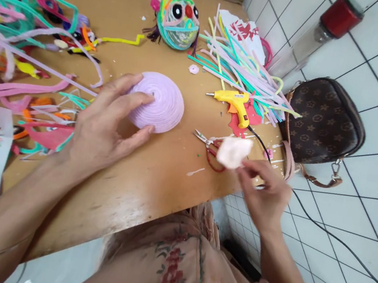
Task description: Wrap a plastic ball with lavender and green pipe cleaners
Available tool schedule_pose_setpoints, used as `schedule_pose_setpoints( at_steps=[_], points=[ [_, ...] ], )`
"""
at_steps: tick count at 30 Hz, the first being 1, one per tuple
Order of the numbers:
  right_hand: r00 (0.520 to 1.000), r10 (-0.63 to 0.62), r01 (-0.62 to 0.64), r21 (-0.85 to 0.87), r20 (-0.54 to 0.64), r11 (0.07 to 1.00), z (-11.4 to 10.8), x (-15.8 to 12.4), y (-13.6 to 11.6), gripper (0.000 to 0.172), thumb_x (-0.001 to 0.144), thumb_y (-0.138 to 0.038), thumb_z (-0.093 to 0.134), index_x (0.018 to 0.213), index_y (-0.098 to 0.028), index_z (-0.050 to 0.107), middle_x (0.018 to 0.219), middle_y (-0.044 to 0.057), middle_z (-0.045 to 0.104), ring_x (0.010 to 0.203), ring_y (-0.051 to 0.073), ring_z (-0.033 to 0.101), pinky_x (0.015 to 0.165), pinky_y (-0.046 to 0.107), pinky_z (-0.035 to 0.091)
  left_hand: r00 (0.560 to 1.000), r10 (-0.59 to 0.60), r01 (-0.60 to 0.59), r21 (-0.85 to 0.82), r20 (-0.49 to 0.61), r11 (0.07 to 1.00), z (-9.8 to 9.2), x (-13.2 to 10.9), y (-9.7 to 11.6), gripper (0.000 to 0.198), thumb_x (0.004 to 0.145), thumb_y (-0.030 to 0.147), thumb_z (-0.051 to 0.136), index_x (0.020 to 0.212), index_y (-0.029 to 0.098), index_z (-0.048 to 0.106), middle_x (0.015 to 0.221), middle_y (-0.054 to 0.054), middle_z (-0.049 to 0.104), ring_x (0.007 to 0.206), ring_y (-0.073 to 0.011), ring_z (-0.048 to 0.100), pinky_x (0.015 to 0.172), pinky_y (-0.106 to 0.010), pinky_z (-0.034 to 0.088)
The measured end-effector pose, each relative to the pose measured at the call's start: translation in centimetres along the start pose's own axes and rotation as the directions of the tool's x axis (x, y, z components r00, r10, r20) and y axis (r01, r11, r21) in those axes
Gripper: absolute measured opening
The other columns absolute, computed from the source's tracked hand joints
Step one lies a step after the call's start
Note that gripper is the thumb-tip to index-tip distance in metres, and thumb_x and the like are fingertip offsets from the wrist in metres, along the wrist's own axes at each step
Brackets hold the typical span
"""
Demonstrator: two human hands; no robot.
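My left hand [105, 123] grips a lilac dome wound from pipe cleaner [164, 102] that rests on the wooden table [154, 179]; thumb and fingers curl round its near side. My right hand [263, 191], at the table's right edge, pinches a small pale pink fuzzy piece [233, 152] and holds it just above the table. Red-handled scissors [210, 146] lie under that piece.
A yellow glue gun [235, 103] lies right of the dome, its black cord trailing off the edge. Loose pipe cleaners [237, 63] are piled behind it and more [16, 52] at the left. A colourful bunny-eared ball [178, 18], a brown handbag [324, 122] and a red-capped bottle [321, 31] are nearby.
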State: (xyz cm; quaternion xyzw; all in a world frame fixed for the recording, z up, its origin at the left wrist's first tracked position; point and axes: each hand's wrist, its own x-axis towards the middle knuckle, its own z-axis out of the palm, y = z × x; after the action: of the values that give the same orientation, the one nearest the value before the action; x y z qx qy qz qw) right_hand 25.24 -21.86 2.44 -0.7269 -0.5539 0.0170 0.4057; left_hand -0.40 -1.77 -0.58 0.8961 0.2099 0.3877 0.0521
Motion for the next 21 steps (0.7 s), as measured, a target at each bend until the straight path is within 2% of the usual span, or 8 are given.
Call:
schedule_pose_setpoints(
  at_steps=[2,4,6,9,12,15,19,21],
  points=[
    [0.971,0.081,-0.119,-0.164,-0.225,0.979,-1.8,1.4,2.3,0.01,0.082,-0.026,0.069,0.089,-0.02,0.073,0.08,0.003,0.072,0.06,0.015,0.06,0.061,0.032,0.052,1.0,-0.008,0.008,-0.004,0.002,1.0,0.1,0.0,0.0,0.064,0.082,0.032,0.072,0.141,0.022,0.049,0.15,-0.013,0.05,0.136,-0.03,0.052,0.112,-0.052,0.045],
    [0.932,0.144,-0.245,-0.284,-0.334,0.927,-3.1,2.9,5.2,0.017,0.079,-0.029,0.068,0.09,-0.018,0.073,0.078,0.004,0.07,0.062,0.017,0.06,0.064,0.034,0.052,1.0,-0.016,0.016,-0.012,-0.004,1.0,0.2,0.0,0.1,0.062,0.082,0.031,0.072,0.139,0.022,0.05,0.149,-0.013,0.05,0.136,-0.0297,0.052,0.113,-0.052,0.045],
    [0.915,0.21,-0.321,-0.309,-0.345,0.895,-3.7,4.1,7.9,0.021,0.077,-0.029,0.065,0.091,-0.015,0.073,0.082,0.007,0.071,0.066,0.019,0.062,0.069,0.038,0.052,1.0,-0.025,0.025,-0.016,-0.011,1.0,0.2,0.0,0.2,0.06,0.081,0.029,0.072,0.137,0.021,0.052,0.148,-0.015,0.052,0.135,-0.03,0.053,0.113,-0.051,0.045],
    [0.942,0.226,-0.316,-0.423,-0.249,0.849,-3.6,4.7,9.7,0.028,0.078,-0.031,0.061,0.099,-0.014,0.071,0.085,0.01,0.069,0.074,0.024,0.063,0.076,0.043,0.051,0.999,-0.042,0.042,-0.013,-0.016,0.999,0.2,0.1,0.5,0.055,0.082,0.027,0.072,0.133,0.019,0.055,0.145,-0.017,0.054,0.133,-0.0301,0.054,0.112,-0.05,0.045],
    [0.949,0.091,-0.243,-0.519,-0.301,0.82,-2.9,3.8,8.3,0.037,0.083,-0.032,0.057,0.114,-0.014,0.065,0.104,0.015,0.068,0.094,0.03,0.062,0.085,0.048,0.049,0.998,-0.058,0.058,-0.007,-0.009,0.998,0.1,0.2,0.7,0.052,0.084,0.028,0.07,0.132,0.019,0.055,0.145,-0.017,0.054,0.134,-0.0291,0.054,0.112,-0.048,0.046],
    [0.96,-0.044,-0.105,-0.504,-0.276,0.857,-1.9,2.6,5.0,0.034,0.086,-0.032,0.059,0.115,-0.015,0.064,0.109,0.016,0.066,0.103,0.03,0.061,0.089,0.047,0.049,0.997,-0.078,0.078,0.0,0.007,0.997,0.0,0.1,0.8,0.049,0.086,0.03,0.068,0.132,0.021,0.054,0.146,-0.015,0.053,0.135,-0.0284,0.053,0.112,-0.048,0.046],
    [0.961,-0.137,0.069,-0.274,-0.239,0.959,0.3,2.5,0.2,0.013,0.088,-0.034,0.063,0.086,-0.021,0.064,0.09,0.006,0.065,0.088,0.022,0.061,0.079,0.039,0.05,0.986,-0.153,0.156,-0.033,0.065,0.987,0.3,-0.2,0.4,0.05,0.088,0.037,0.064,0.136,0.029,0.049,0.152,-0.009,0.047,0.14,-0.0293,0.048,0.116,-0.052,0.042],
    [0.961,-0.116,0.105,-0.056,-0.25,0.993,1.8,3.4,-1.9,0.021,0.091,-0.032,0.062,0.073,-0.022,0.058,0.079,0.003,0.062,0.078,0.019,0.06,0.076,0.037,0.049,0.989,-0.139,0.143,-0.055,0.058,0.988,0.5,-0.4,0.2,0.052,0.088,0.039,0.064,0.137,0.029,0.048,0.152,-0.009,0.046,0.14,-0.0297,0.047,0.116,-0.054,0.042]
  ],
)
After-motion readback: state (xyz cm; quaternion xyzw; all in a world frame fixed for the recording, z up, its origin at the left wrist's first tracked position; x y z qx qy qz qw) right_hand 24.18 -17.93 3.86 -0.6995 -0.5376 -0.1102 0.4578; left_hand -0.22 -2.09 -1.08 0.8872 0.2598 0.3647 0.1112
